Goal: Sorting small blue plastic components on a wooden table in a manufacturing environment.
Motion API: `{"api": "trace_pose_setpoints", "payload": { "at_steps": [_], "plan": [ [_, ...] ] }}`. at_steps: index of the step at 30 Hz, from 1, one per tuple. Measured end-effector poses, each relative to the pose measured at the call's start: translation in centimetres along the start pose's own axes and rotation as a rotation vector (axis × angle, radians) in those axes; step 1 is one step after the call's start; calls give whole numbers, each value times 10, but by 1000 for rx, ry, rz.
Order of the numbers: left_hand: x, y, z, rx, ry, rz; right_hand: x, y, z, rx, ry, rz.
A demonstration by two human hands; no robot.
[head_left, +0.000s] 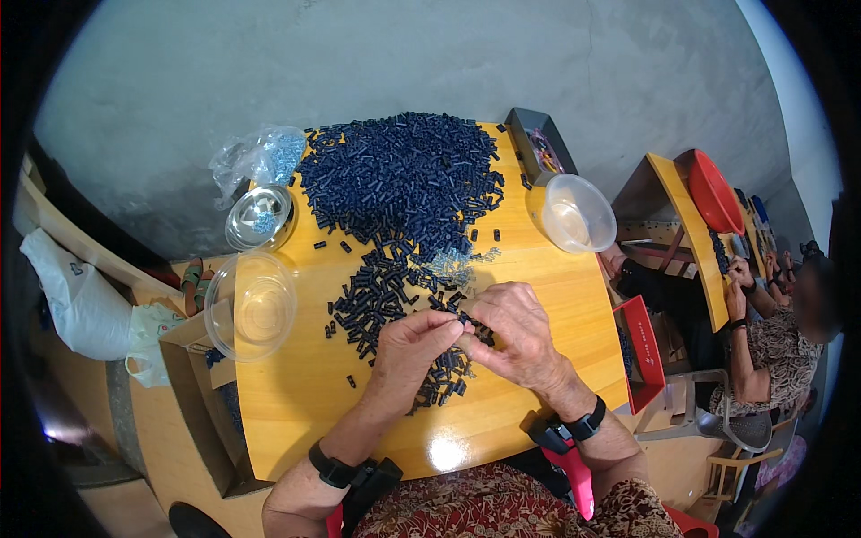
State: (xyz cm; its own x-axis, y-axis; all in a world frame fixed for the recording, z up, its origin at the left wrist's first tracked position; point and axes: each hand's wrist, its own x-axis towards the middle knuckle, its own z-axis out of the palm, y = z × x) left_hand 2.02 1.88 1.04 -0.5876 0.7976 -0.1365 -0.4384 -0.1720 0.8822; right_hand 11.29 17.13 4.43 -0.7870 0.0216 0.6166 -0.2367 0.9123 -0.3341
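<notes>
Step (judged): 2-handed fingertip work | Left hand point(408, 357), right hand point(518, 334): pinched narrow, meeting at 1 small dark piece point(464, 318) | Location: above loose dark pieces point(372, 291), yellow table point(291, 403) | Next move, judged: needs steady pinch

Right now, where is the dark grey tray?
In the head view, the dark grey tray sits at the far right corner of the yellow table, beyond the translucent tub.
</notes>
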Motion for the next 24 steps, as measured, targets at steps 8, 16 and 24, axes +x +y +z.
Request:
{"api": "trace_pose_setpoints", "payload": {
  "at_steps": [8,16,24],
  "plan": [
    [0,7,3,13,-37,-6,1,-1,-2,34,-1,32],
    [-3,4,3,53,-35,-36,0,-2,-6,-74,-15,-82],
    [-1,3,1,123,-8,-17,5,-3,-17,68,-150,43]
  ]
}}
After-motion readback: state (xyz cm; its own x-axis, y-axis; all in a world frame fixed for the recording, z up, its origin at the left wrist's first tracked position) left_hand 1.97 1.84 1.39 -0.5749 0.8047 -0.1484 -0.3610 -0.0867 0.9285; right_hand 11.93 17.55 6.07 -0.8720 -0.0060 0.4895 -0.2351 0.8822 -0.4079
